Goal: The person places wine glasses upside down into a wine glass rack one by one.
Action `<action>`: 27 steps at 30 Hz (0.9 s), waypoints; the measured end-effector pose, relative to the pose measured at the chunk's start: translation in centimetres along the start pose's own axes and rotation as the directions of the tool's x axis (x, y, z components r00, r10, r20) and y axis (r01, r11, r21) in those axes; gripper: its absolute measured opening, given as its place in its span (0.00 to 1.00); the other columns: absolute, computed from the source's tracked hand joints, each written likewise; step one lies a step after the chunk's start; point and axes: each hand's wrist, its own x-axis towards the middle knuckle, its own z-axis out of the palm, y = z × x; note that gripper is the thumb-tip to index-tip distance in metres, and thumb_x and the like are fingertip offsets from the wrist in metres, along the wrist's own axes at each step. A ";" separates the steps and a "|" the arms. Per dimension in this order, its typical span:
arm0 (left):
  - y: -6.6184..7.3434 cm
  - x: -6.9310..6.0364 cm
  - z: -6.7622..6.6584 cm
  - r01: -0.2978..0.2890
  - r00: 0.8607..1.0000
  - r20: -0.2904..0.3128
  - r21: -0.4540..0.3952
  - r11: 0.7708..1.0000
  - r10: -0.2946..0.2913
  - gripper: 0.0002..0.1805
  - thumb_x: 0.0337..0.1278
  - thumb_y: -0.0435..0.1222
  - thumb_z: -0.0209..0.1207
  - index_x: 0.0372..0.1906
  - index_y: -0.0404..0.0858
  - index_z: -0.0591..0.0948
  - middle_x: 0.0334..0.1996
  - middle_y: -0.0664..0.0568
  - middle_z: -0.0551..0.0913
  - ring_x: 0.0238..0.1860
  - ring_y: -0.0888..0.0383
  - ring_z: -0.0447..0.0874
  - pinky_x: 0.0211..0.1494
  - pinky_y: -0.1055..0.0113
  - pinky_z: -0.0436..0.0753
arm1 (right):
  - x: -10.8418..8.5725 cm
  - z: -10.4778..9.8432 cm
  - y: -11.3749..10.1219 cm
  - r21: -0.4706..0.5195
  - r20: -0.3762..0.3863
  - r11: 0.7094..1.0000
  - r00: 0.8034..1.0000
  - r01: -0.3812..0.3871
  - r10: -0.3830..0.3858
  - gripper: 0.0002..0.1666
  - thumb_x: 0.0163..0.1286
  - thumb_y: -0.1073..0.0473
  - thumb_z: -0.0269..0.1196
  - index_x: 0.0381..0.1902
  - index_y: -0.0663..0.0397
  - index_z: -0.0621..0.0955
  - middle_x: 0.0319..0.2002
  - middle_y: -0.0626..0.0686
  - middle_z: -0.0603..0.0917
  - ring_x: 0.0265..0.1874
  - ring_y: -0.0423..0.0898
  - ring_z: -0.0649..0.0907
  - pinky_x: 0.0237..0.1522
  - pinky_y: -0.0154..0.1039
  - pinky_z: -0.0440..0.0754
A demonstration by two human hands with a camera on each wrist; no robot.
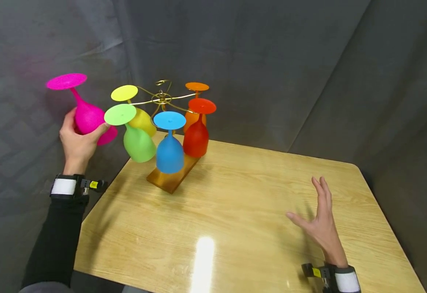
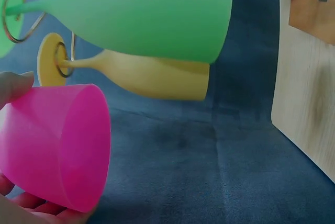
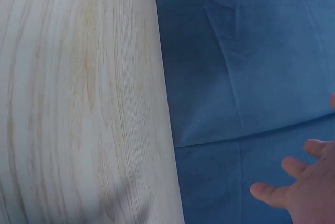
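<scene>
My left hand [image 1: 77,143] grips a pink goblet [image 1: 88,117] round its bowl, thumb on one side and fingers on the other. The goblet is upside down and tilted, its foot up; its open mouth faces the camera's right in the left wrist view. Just right of it, a gold wire rack [image 1: 162,98] carries upside-down goblets: light green [image 1: 139,144], yellow [image 1: 142,122], blue [image 1: 170,154], red [image 1: 197,140] and orange [image 1: 190,119], the last partly hidden behind red. My right hand [image 1: 321,228] hovers over the table's right side, fingers spread, holding nothing.
The rack stands on a wooden base [image 1: 173,184] at the back left of the light wood table [image 1: 250,203]. Dark grey cloth [image 1: 235,61] hangs behind and on both sides. The pink goblet is beyond the table's left edge, close to the cloth.
</scene>
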 end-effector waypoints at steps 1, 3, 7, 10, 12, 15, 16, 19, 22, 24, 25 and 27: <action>-0.1 0.3 0.1 0.006 1.000 0.000 0.007 1.000 -0.006 0.41 0.46 0.39 0.76 0.70 0.54 0.74 0.59 0.65 0.77 0.59 0.65 0.72 0.59 0.70 0.78 | 0.0 0.0 0.0 -0.001 0.000 1.000 1.000 -0.001 0.001 0.72 0.48 0.62 0.80 0.83 0.35 0.51 0.84 0.45 0.38 0.83 0.58 0.41 0.68 0.86 0.43; -0.3 0.8 0.3 0.012 1.000 0.000 0.012 1.000 -0.012 0.41 0.46 0.40 0.76 0.69 0.54 0.75 0.59 0.65 0.77 0.58 0.66 0.72 0.60 0.70 0.78 | 0.0 0.0 0.1 -0.011 -0.003 1.000 1.000 -0.006 0.006 0.72 0.48 0.62 0.80 0.83 0.34 0.51 0.84 0.45 0.38 0.83 0.58 0.41 0.68 0.86 0.43; -0.5 2.0 0.8 0.002 1.000 0.008 0.024 1.000 -0.002 0.40 0.46 0.41 0.76 0.69 0.54 0.75 0.57 0.65 0.78 0.57 0.67 0.73 0.59 0.70 0.76 | 0.0 0.1 0.2 -0.024 -0.003 1.000 1.000 -0.011 0.011 0.72 0.49 0.61 0.80 0.83 0.34 0.51 0.84 0.45 0.38 0.83 0.58 0.42 0.68 0.86 0.44; -0.6 2.9 1.2 -0.008 1.000 0.015 0.056 0.998 0.008 0.41 0.46 0.42 0.76 0.70 0.54 0.75 0.57 0.64 0.78 0.55 0.68 0.73 0.59 0.71 0.75 | 0.0 0.1 0.4 -0.026 -0.003 1.000 1.000 -0.011 0.011 0.72 0.49 0.61 0.80 0.83 0.35 0.51 0.84 0.45 0.38 0.83 0.58 0.42 0.67 0.87 0.44; -0.6 3.4 1.5 -0.008 1.000 0.017 0.081 0.997 0.007 0.41 0.46 0.43 0.75 0.70 0.54 0.75 0.59 0.61 0.79 0.56 0.68 0.73 0.60 0.71 0.74 | -0.1 0.1 0.4 -0.024 -0.003 1.000 1.000 -0.013 0.013 0.72 0.49 0.61 0.80 0.83 0.34 0.51 0.84 0.45 0.38 0.83 0.59 0.42 0.67 0.87 0.44; -0.7 4.0 1.8 0.004 1.000 0.023 0.123 0.992 -0.007 0.41 0.47 0.44 0.74 0.71 0.55 0.74 0.64 0.55 0.78 0.58 0.66 0.73 0.63 0.70 0.73 | -0.2 0.1 0.6 -0.016 -0.002 1.000 1.000 -0.010 0.010 0.71 0.49 0.61 0.80 0.84 0.37 0.51 0.84 0.46 0.38 0.83 0.60 0.42 0.67 0.87 0.44; -0.8 4.3 2.0 0.005 1.000 0.026 0.134 0.991 -0.009 0.41 0.47 0.44 0.73 0.72 0.55 0.73 0.65 0.53 0.78 0.59 0.65 0.73 0.64 0.70 0.73 | -0.3 0.1 0.6 -0.014 -0.002 1.000 1.000 -0.010 0.010 0.71 0.50 0.61 0.79 0.84 0.37 0.51 0.84 0.47 0.37 0.83 0.60 0.41 0.67 0.87 0.44; -1.0 4.8 2.4 0.008 0.999 0.040 0.165 0.986 -0.015 0.41 0.49 0.45 0.71 0.73 0.54 0.72 0.68 0.50 0.77 0.60 0.63 0.72 0.65 0.69 0.73 | -0.4 0.1 0.7 -0.005 0.001 1.000 1.000 -0.007 0.007 0.70 0.51 0.62 0.79 0.84 0.38 0.50 0.84 0.48 0.37 0.83 0.62 0.41 0.67 0.87 0.43; -1.3 5.2 2.9 -0.002 0.999 0.054 0.172 0.985 -0.007 0.41 0.49 0.45 0.70 0.73 0.52 0.72 0.68 0.48 0.76 0.61 0.62 0.72 0.65 0.68 0.73 | -0.5 0.2 0.8 0.005 0.006 1.000 1.000 -0.009 0.009 0.70 0.52 0.62 0.78 0.83 0.35 0.50 0.84 0.49 0.37 0.82 0.63 0.41 0.66 0.88 0.43; -1.4 5.5 3.2 -0.003 0.998 0.070 0.180 0.984 -0.010 0.41 0.50 0.45 0.69 0.73 0.51 0.71 0.69 0.49 0.76 0.62 0.60 0.72 0.66 0.67 0.72 | -0.6 0.2 0.8 0.007 0.010 1.000 1.000 -0.012 0.012 0.70 0.52 0.62 0.78 0.83 0.33 0.50 0.84 0.49 0.37 0.82 0.63 0.41 0.66 0.88 0.43; -1.5 5.7 3.4 -0.003 0.997 0.078 0.181 0.984 -0.012 0.41 0.50 0.45 0.69 0.74 0.51 0.71 0.69 0.48 0.76 0.63 0.59 0.72 0.66 0.67 0.72 | -0.7 0.2 0.8 0.007 0.012 1.000 1.000 -0.013 0.013 0.69 0.53 0.62 0.78 0.83 0.32 0.49 0.84 0.49 0.37 0.82 0.63 0.41 0.66 0.88 0.43; -1.6 6.1 3.6 0.000 0.995 0.098 0.189 0.982 -0.019 0.41 0.52 0.45 0.68 0.74 0.51 0.70 0.70 0.48 0.75 0.64 0.58 0.71 0.67 0.67 0.72 | -0.8 0.3 0.8 0.007 0.014 1.000 1.000 -0.016 0.016 0.70 0.53 0.62 0.77 0.83 0.32 0.49 0.84 0.49 0.36 0.82 0.64 0.41 0.65 0.88 0.43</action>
